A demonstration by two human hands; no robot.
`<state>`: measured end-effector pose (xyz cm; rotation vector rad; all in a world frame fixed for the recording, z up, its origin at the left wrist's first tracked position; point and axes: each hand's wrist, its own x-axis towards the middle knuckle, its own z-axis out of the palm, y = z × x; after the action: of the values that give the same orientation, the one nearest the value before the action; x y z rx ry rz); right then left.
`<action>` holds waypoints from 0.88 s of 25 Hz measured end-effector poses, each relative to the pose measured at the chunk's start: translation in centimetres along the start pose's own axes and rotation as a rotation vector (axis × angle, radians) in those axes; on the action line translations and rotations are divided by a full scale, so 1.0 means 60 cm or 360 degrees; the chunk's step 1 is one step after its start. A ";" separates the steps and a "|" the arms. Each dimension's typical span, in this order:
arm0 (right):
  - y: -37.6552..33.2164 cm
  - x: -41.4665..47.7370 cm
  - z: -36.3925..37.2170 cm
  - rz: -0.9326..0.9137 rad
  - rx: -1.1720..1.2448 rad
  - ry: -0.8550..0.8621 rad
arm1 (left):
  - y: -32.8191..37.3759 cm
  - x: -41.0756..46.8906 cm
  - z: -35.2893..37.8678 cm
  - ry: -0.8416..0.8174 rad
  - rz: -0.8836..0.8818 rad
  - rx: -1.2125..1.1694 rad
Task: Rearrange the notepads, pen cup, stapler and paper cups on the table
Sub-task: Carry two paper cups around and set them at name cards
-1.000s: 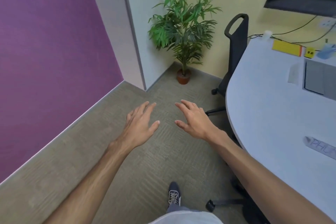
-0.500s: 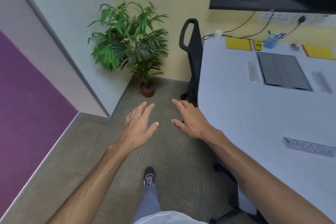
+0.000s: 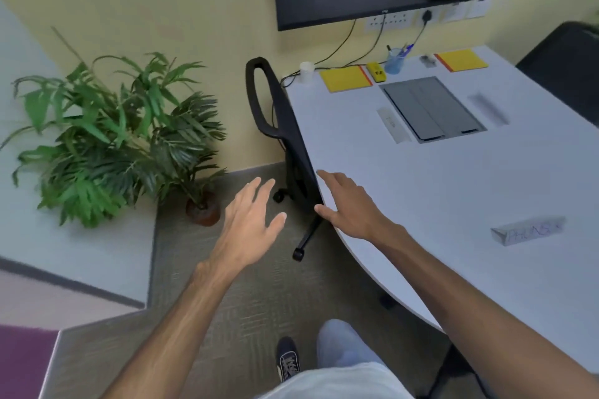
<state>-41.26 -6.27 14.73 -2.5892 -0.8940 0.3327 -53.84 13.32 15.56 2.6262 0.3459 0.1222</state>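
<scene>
Two yellow notepads (image 3: 346,78) (image 3: 462,60) flank a yellow stapler (image 3: 376,71) and blue pen cup (image 3: 394,62); white paper cup (image 3: 306,71) leftmost. Left hand (image 3: 248,225) and right hand (image 3: 351,207) open, empty.

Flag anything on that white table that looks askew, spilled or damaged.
Nothing stands out. The two yellow notepads, yellow stapler, blue pen cup and white paper cup sit tidily along the far edge, cups upright; both hands are empty.

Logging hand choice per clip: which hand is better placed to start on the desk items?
Probably the right hand: it is open over the table edge, while the left hand is over the floor.
</scene>
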 end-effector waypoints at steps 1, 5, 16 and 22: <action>-0.001 0.014 -0.002 0.0044 0.0000 0.0012 | -0.003 0.023 -0.002 -0.0013 0.0037 -0.0019; 0.004 0.070 -0.011 0.0188 0.0013 0.0046 | -0.009 0.117 -0.006 -0.0035 0.0150 -0.0064; 0.129 0.302 -0.041 0.0362 0.0020 0.0176 | 0.003 0.437 0.019 -0.0018 0.0343 -0.0021; 0.192 0.448 -0.073 0.0430 0.0169 0.0169 | 0.000 0.629 0.021 -0.0073 0.0347 -0.0068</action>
<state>-12.89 1.15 11.15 -2.6021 -0.4769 0.3035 -17.29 22.72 15.36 2.6124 0.0399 0.1393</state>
